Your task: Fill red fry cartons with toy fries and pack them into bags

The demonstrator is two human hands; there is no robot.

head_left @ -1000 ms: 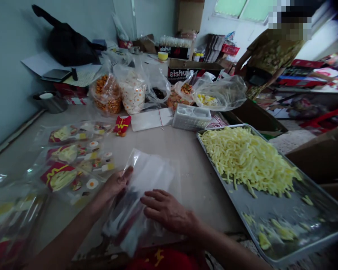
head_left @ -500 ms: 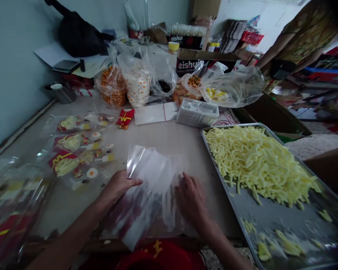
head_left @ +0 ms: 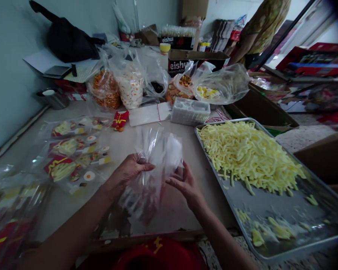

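Note:
My left hand [head_left: 133, 168] is closed on a sheaf of clear plastic bags [head_left: 150, 150], its thumb lying across the front. The bags are held up, tilted and fanned a little, and their lower part is blurred. At their right edge is my right hand [head_left: 187, 185], its thumb and fingers apart, next to the bags; whether the fingertips touch the plastic I cannot tell. Left of my left hand lie filled clear packs [head_left: 63, 168] with red fry pouches and small egg-shaped pieces.
A metal tray [head_left: 242, 202] heaped with pale yellow fry-shaped strips [head_left: 250, 157] stands at the right. Behind are bags of small pieces [head_left: 131, 88], a clear plastic box [head_left: 190, 111] and a red fry pouch [head_left: 120, 119]. Another person [head_left: 259, 30] stands at the back right.
The bags have been raised and drawn together from a flatter spread. My right hand has lifted from the table, its thumb now out toward the bags. The view has shifted right.

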